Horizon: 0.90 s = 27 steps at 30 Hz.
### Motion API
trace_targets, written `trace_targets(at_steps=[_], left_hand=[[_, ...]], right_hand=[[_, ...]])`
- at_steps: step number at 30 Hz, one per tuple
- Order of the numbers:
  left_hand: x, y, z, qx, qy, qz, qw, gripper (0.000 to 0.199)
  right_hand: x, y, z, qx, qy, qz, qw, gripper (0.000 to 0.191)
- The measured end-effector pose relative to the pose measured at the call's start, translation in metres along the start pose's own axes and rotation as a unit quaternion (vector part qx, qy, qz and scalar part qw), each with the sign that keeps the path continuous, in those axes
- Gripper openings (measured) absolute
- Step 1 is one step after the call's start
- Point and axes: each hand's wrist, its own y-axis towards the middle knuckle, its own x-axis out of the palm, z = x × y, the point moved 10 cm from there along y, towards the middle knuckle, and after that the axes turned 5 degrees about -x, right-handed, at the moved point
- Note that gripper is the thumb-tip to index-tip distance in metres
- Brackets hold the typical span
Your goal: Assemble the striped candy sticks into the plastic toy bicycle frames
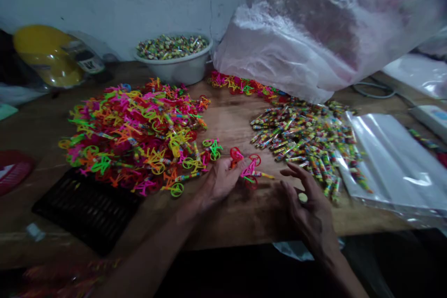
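My left hand [223, 178] is closed on small plastic toy bicycles [248, 167] in pink, red and green, pinched at the fingertips. A wrapped candy tube [262, 175] sticks out from them to the right. Across a short gap, my right hand [309, 200] has its thumb and index finger apart. The pale round end of a candy tube [302, 197] shows in its palm; the curled lower fingers are mostly hidden. Left of my hands lies a big heap of colourful toy bicycles [139, 130], some with tubes in them. A pile of candy tubes [300, 135] lies beyond my right hand.
A white basin [174, 67] full of short wrapped pieces stands by the wall. A large clear plastic bag [279, 42] leans at the back right. Flat clear bags [394, 163] lie at right, a black slatted tray [87, 209] at left. The table's front edge is close.
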Motion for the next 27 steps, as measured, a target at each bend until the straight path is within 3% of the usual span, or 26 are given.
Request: trace_targets(at_steps=[4,8,11,14,16,18,22,25,27], left_hand=[[-0.025,0.001,0.003,0.025,0.115,0.07,0.991,0.048],[-0.043,0.001,0.014,0.07,0.106,0.116,0.985,0.034],[-0.054,0.002,0.028,0.104,0.105,0.12,0.982,0.033],[-0.06,-0.001,0.036,0.103,0.051,0.112,0.987,0.03],[-0.054,-0.004,0.04,0.096,-0.027,0.078,0.992,0.026],[-0.036,-0.007,0.039,0.073,-0.106,0.009,0.992,0.025],[0.004,-0.011,0.025,-0.003,-0.194,-0.112,0.975,0.024],[0.016,-0.01,0.016,-0.018,-0.205,-0.121,0.971,0.022],[0.018,-0.01,0.012,-0.011,-0.135,-0.102,0.986,0.023]], right_hand=[[0.007,-0.002,0.0,0.0,-0.024,0.0,1.0,0.021],[0.005,-0.004,0.002,0.0,-0.035,-0.002,0.999,0.022],[0.009,-0.004,0.001,0.001,-0.016,-0.027,1.0,0.024],[0.02,-0.001,-0.016,-0.043,-0.002,-0.048,0.998,0.025],[0.025,0.002,-0.029,-0.08,0.012,-0.039,0.996,0.025],[0.029,0.006,-0.037,-0.096,0.027,-0.039,0.994,0.027],[0.035,0.005,-0.029,-0.052,0.057,-0.088,0.993,0.027],[0.028,0.001,-0.015,0.008,0.09,-0.079,0.993,0.021],[0.021,0.0,-0.01,0.034,0.104,-0.05,0.993,0.019]])
